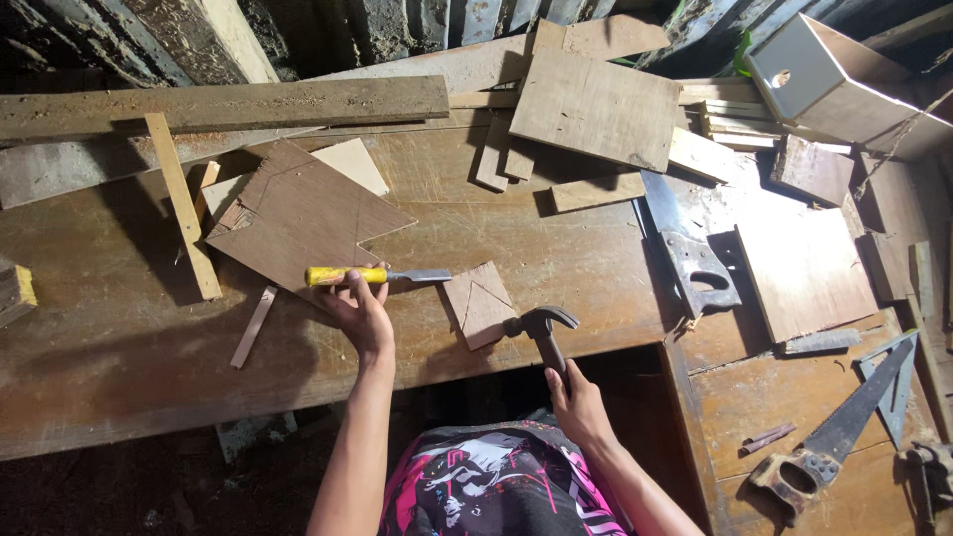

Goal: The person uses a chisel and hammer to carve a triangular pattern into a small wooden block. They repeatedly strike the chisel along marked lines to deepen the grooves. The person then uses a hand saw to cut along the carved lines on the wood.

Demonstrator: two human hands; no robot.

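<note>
My left hand [361, 310] reaches onto a worn wooden workbench [119, 357] and rests its fingers on the yellow handle of a chisel [372, 275], whose metal blade points right. The blade tip ends just above a small square plywood piece [478, 303] marked with pencil lines. My right hand [576, 397] grips the handle of a claw hammer [542, 326] near the bench's front edge, its head beside the small square. A larger notched plywood sheet [303, 213] lies left of the chisel.
Planks and plywood offcuts [594, 104] are piled at the back. A handsaw [690, 248] lies right of centre, another saw [834, 437] and a metal square [898, 382] at the lower right. A white box [824, 74] stands at top right.
</note>
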